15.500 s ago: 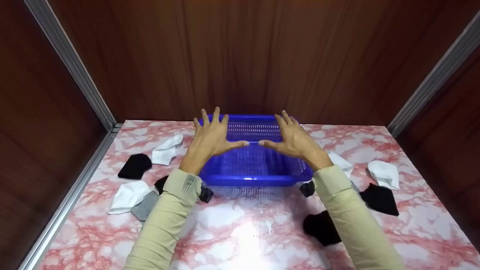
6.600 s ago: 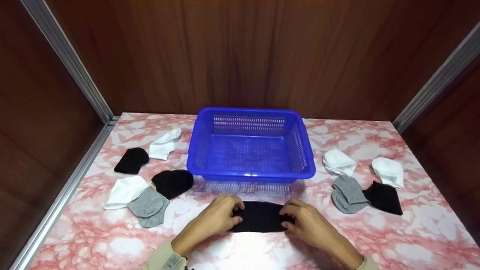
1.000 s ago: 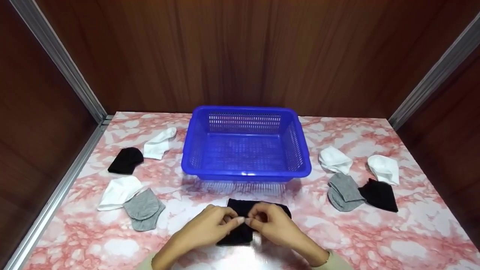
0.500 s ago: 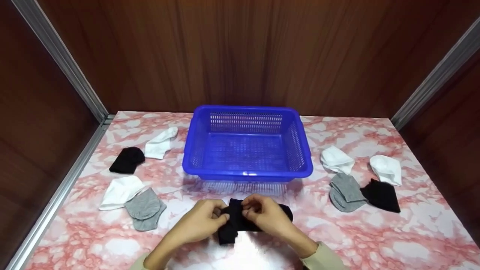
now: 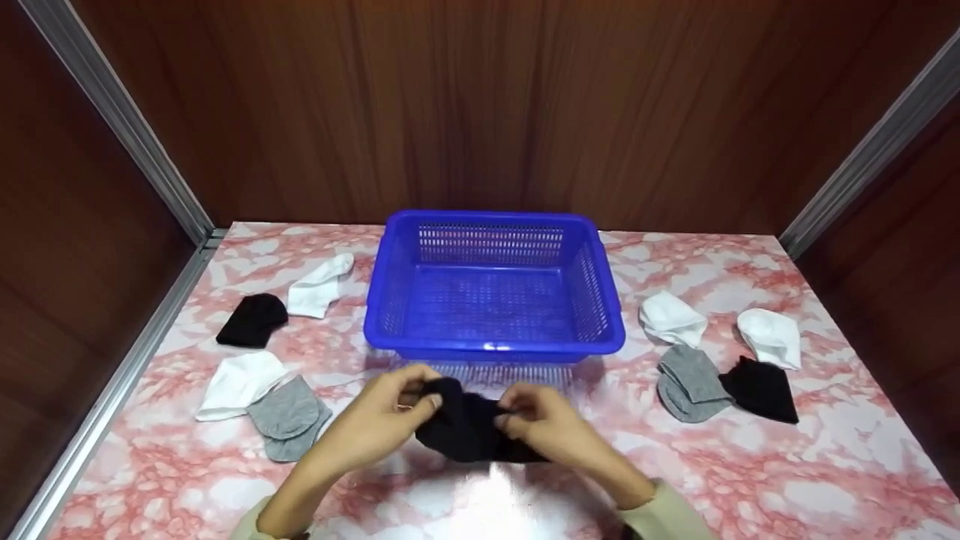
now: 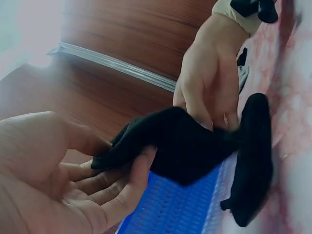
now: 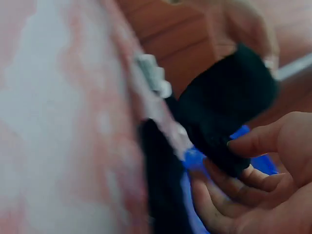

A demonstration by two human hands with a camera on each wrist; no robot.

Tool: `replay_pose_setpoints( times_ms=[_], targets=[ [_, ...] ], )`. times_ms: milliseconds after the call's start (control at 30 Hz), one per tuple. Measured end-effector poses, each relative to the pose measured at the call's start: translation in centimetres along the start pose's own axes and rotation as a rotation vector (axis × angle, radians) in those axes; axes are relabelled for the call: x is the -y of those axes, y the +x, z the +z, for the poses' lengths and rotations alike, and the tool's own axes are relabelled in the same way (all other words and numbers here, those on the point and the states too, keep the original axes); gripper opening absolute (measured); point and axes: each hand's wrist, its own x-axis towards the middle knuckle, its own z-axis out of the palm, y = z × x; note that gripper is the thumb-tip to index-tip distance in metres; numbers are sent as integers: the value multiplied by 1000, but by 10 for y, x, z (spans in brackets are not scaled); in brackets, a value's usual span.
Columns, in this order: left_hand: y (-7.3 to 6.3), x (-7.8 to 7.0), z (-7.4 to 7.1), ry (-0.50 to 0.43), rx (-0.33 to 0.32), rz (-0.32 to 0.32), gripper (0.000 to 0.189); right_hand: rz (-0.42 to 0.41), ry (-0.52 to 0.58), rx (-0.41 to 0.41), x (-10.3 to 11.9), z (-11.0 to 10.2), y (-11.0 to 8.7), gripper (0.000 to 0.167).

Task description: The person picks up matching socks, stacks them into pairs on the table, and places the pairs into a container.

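Above the worktop (image 5: 480,495), a black sock (image 5: 461,427) stretches left to right, toe direction unclear, pinched by the left hand (image 5: 382,412) and right hand (image 5: 551,426), before a blue basket (image 5: 495,347). Wrist views separate a second black piece (image 6: 252,161), merged in the head view.

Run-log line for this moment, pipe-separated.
left hand: pinches black sock fabric | right hand: pinches same fabric | blue basket: on table beyond hands | other socks: lying to both sides
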Motion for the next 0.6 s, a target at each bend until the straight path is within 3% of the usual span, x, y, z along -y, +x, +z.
replay_pose_setpoints(
  times_ms=[100, 200, 400, 500, 600],
  targets=[
    [2, 3, 0, 68, -75, -16, 16, 31, 57, -8, 2, -21, -9, 18],
    [3, 11, 6, 149, -114, -23, 22, 56, 22, -22, 0, -38, -20, 24],
    [1, 33, 26, 240, -60, -6, 28, 31, -141, -30, -15, -52, -40, 32],
    [1, 40, 34, 339, -39, 9, 26, 18, -242, -32, -22, -52, -47, 33],
    [0, 42, 37, 458, -58, 31, 26, -26, -377, -62, -24, -49, -54, 34]
  ],
)
